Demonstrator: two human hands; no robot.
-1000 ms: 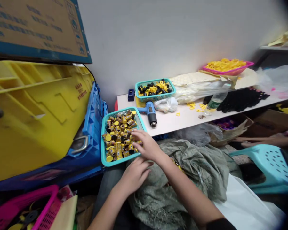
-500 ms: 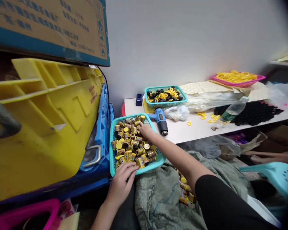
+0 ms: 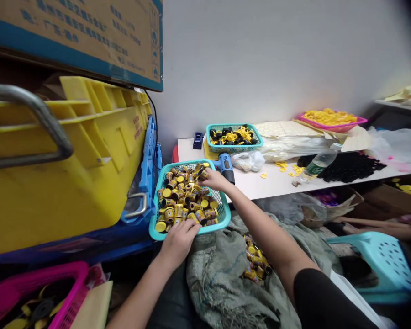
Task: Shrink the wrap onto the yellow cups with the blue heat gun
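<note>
A turquoise mesh basket is filled with small yellow printed canisters, jumbled together, some showing yellow lids and some dark ends. My left hand lies over the near rim, fingers curled across it and the tips at the nearest canisters. Inside the far right corner, my right hand has its fingers bent round a small canister; the fingertips are partly hidden. Below the basket, a grey-green woven sack holds more yellow canisters.
Behind the basket, a blue heat gun lies on the white table. A second turquoise basket, a plastic bottle and black pieces are farther along. Yellow crates stand left; a turquoise stool stands right.
The view has shifted a little. My right hand has drawn slightly nearer the basket's right rim, with a canister now showing at its fingers. My left hand has settled further over the near rim.
</note>
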